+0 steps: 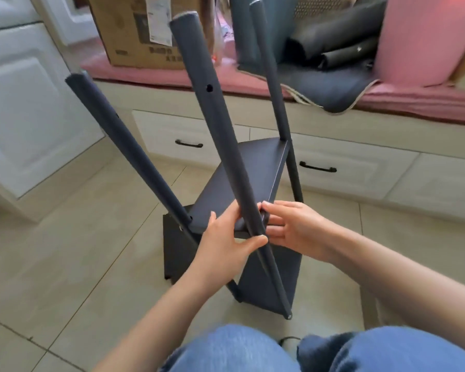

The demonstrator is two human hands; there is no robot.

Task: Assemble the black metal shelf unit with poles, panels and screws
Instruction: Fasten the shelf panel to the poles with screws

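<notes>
Black round metal pole [226,146] runs from frame centre to top; my left hand [226,237] grips its lower part, my right hand's [293,226] curled fingertips [266,205] touch its joint with the black flat metal panel [242,189].

- A home room: cream panelled cabinets [24,103] and tiled floor [78,264].
- Window seat with pink cushion [427,100], drawers [188,135] beneath, cardboard box [134,30] on top.

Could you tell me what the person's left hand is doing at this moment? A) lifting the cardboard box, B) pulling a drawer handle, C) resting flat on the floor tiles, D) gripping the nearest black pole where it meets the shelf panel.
D: the left hand has its thumb and fingers curled round the nearest pole just where it meets the shelf panel, with the right hand on the other side of the same joint.
</notes>
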